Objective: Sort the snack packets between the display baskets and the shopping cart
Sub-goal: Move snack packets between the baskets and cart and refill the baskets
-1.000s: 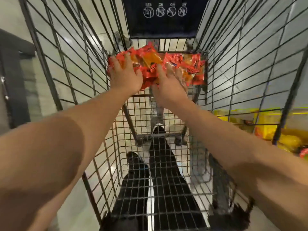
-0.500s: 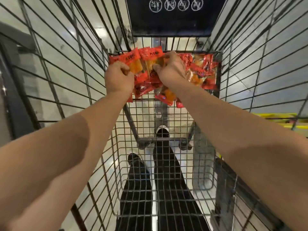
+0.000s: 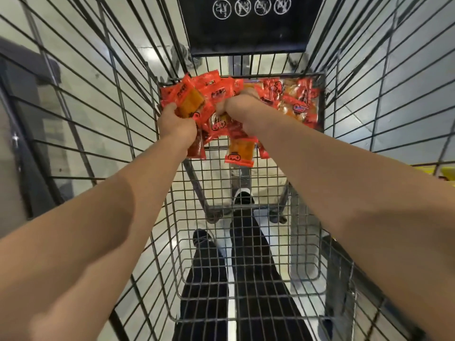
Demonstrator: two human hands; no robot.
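Wire shopping cart [image 3: 246, 279] holds a heap of red-orange snack packets [image 3: 295, 99] at its far end, under a black sign [image 3: 248, 33]. Left hand [image 3: 176, 124] grips packets at the heap's left edge, fingers curled into them; right hand [image 3: 242, 110] is fisted round a bunch mid-heap, with one packet [image 3: 240, 153] hanging below the wrist. Dark trouser legs and shoes [image 3: 242, 196] show through the cart floor; yellow display [image 3: 445, 171] just beyond the right wall.

A black wire shopping cart [image 3: 248, 262] carries the load. On its mesh bottom, heaped against the far end wall, lies a pile of red-and-orange plastic snack packets [image 3: 293, 102]; the near mesh is bare.
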